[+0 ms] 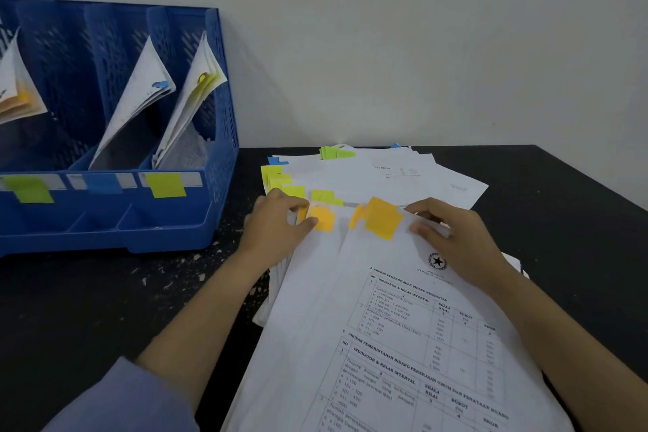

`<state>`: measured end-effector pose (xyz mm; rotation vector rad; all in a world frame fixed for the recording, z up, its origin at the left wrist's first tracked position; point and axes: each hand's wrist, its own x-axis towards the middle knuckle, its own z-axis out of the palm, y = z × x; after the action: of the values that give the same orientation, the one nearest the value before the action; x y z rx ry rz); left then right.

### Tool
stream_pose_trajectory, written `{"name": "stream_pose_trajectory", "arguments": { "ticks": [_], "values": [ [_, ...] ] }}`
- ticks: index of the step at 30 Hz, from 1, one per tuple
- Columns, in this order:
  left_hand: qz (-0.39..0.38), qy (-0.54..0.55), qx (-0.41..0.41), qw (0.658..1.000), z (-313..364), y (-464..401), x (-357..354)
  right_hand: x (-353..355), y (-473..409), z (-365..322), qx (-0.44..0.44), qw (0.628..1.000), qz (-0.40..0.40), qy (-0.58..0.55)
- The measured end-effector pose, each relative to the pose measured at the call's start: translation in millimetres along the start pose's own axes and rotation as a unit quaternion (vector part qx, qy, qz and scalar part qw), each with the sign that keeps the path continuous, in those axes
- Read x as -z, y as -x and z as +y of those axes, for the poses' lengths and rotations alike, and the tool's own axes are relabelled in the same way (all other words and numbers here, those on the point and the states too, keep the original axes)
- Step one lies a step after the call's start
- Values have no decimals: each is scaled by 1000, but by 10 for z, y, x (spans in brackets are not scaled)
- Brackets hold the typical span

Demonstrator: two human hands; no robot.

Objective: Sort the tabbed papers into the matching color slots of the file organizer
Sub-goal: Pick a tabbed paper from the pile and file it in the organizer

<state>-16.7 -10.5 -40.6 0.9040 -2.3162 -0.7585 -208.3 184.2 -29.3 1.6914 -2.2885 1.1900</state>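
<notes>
Hands (277, 221) (452, 242) at stack's (403, 344) tabbed edge

One blue file organizer (217, 137) stands at the left edge of the dark surface (561, 207). Four of its upright slots show, and three hold bundles of papers: one with orange tabs (15, 100), one with a blue tab (162, 84), one with yellow tabs (207, 81). Three colour labels sit on its front rail: green (29, 189), blue (103, 182) and yellow (165, 185). One loose spread of tabbed papers (385, 309) lies near the middle of the surface. Its tabs come in four colours: orange (384, 217), yellow (277, 179), green (333, 152) and blue (277, 161); the single tabs overlap too much to count. Two hands rest on the spread, the left hand (277, 224) and the right hand (452, 238).
</notes>
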Motion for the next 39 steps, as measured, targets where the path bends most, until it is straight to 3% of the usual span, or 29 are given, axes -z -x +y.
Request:
{"name": "stream_pose_trajectory", "arguments": {
  "ticks": [3,8,15,21,23,26,32,36,39],
  "values": [
    [18,11,5,1000,31,10,-32,-5,3,-6,7,1000,-3,4],
    [47,153,-42,986,212,39,-62,0,9,-35,2,1000,1,-14],
    [17,286,-39,957,402,105,-155,-11,-4,-70,7,999,10,-46],
    [-68,311,-30,948,402,118,-174,-23,2,-66,-2,999,-12,-49],
    [-20,282,-18,959,297,63,-108,5,2,-62,-7,998,-7,-55],
    [45,123,-18,991,54,-11,-17,72,-7,-62,-11,998,0,-67],
    [-20,-21,30,999,-60,-15,-68,93,10,-18,-12,998,-12,-53],
    [-35,-36,62,997,0,-6,-93,77,4,1,-16,999,-17,-48],
    [18,17,55,998,69,29,-109,71,6,2,-17,999,-21,-35]
  ]
}}
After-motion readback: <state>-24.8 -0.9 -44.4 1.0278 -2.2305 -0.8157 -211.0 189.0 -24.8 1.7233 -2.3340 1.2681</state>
